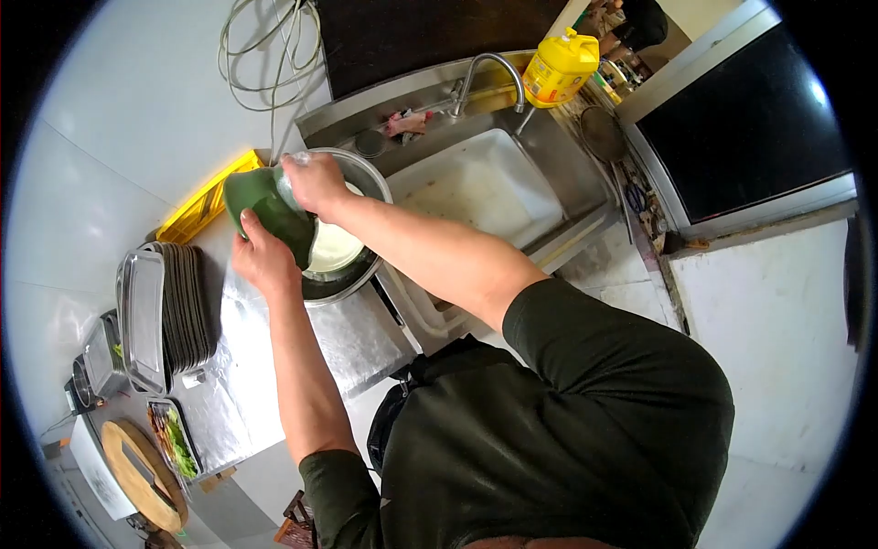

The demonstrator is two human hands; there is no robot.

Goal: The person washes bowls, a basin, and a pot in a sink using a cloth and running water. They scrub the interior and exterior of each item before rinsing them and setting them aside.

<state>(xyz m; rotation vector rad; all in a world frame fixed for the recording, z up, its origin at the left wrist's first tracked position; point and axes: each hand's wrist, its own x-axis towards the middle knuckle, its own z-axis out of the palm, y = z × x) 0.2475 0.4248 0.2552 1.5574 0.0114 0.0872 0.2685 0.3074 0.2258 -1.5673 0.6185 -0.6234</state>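
Observation:
A dark green dish point(265, 206) is tilted over the left side of a round metal basin point(382, 183). My left hand point(265, 254) grips its lower edge, thumb lying on the green surface. Against the dish's upper right part, my right hand point(315, 186) is closed around something whitish, perhaps foamy, mostly hidden by the fingers. Inside the basin, below the hands, pale round dishware point(337, 249) shows; the hands and the dish cover part of it.
Right of the basin, a sink point(585, 188) holds a white tub point(530, 206) under a curved faucet point(498, 59). A yellow jug point(562, 69) stands behind. Stacked metal trays point(144, 311), a yellow crate point(206, 197), a food tray point(172, 437) and a round cutting board point(137, 471) are at left.

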